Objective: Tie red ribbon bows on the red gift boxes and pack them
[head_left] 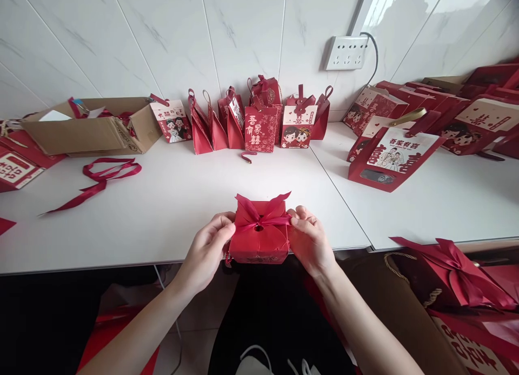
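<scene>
At the table's front edge sits a small red gift box. A dark red ribbon is tied in a bow across its top, over a small round hole, with two tails pointing away from me. My left hand is closed at the box's left side, thumb and forefinger pinching the left loop of the bow. On the other side my right hand pinches the right loop between thumb and forefinger, its other fingers curled. A small tassel hangs by the box's lower left corner.
Several finished-looking red gift boxes stand along the wall. A cardboard box and a loose ribbon lie left. More gift boxes crowd the right, below a power strip. Bow-topped boxes fill a carton lower right.
</scene>
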Demonstrator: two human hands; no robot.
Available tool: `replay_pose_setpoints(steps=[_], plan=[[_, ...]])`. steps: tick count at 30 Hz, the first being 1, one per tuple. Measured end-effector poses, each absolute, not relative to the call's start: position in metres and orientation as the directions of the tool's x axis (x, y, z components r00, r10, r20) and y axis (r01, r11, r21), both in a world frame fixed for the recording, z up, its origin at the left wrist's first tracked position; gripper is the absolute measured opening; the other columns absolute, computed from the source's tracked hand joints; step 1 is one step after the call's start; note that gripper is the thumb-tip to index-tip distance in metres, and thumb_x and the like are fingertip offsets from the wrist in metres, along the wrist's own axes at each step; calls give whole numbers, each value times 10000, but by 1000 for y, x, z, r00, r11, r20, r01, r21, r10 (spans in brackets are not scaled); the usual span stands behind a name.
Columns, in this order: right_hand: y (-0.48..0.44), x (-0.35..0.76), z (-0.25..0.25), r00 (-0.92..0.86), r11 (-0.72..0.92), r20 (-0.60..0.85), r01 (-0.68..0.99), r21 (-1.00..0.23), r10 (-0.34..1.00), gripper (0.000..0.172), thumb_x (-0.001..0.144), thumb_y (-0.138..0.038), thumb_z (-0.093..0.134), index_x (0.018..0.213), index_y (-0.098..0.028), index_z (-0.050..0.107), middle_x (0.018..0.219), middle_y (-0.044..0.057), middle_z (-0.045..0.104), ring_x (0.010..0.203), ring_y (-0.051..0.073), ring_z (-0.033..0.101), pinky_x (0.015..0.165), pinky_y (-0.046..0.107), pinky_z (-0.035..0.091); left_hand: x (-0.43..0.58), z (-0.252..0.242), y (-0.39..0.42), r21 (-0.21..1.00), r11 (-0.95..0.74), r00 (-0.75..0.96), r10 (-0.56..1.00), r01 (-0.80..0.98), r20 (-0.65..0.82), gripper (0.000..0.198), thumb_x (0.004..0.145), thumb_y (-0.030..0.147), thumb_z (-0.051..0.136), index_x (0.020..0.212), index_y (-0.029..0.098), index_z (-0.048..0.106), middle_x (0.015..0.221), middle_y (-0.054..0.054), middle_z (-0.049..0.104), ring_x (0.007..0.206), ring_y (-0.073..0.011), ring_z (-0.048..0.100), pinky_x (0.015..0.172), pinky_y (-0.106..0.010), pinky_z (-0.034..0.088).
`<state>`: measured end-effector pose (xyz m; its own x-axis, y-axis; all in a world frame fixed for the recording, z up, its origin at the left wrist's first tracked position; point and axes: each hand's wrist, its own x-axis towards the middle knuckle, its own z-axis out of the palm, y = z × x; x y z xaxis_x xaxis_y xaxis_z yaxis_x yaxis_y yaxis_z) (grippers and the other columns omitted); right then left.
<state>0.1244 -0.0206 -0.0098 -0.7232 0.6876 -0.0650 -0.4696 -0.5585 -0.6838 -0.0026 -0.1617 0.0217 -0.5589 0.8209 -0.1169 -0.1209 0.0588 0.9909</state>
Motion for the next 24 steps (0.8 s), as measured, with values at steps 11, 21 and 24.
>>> replay_pose_setpoints(steps=[11, 21, 24], plan=[[1, 179, 14, -579, 222, 238, -99, -970, 780, 315, 828, -474, 642, 1047, -257, 573, 1214, 75, 587, 1117, 238, 584, 970, 413, 459, -2, 49, -182, 815, 76, -397, 896, 575, 196, 171, 881, 295, 512, 735, 215, 549, 888, -14, 628, 859, -150, 622, 773, -253, 515], [-6, 206, 12, -660, 650, 374, 233, -723, 652, 699, 825, -462, 647, 1400, -296, 285, 1422, 125, 381, 1331, 312, 393, 1043, 526, 416, -15, 27, -154, 401, -346, -46, 706, 848, 706, 171, 912, 243, 428, 950, 196, 588, 723, -23, 676, 688, -168, 612, 784, -380, 495], [2, 206, 7, -498, 606, 448, 214, -766, 742, 478, 880, -354, 587, 1313, -279, 398, 1307, 106, 481, 1236, 270, 492, 1001, 489, 459, -18, 26, -160, 451, -333, -140, 657, 829, 741, 187, 900, 144, 406, 844, 211, 572, 538, 29, 560, 538, -138, 515, 654, -342, 474]])
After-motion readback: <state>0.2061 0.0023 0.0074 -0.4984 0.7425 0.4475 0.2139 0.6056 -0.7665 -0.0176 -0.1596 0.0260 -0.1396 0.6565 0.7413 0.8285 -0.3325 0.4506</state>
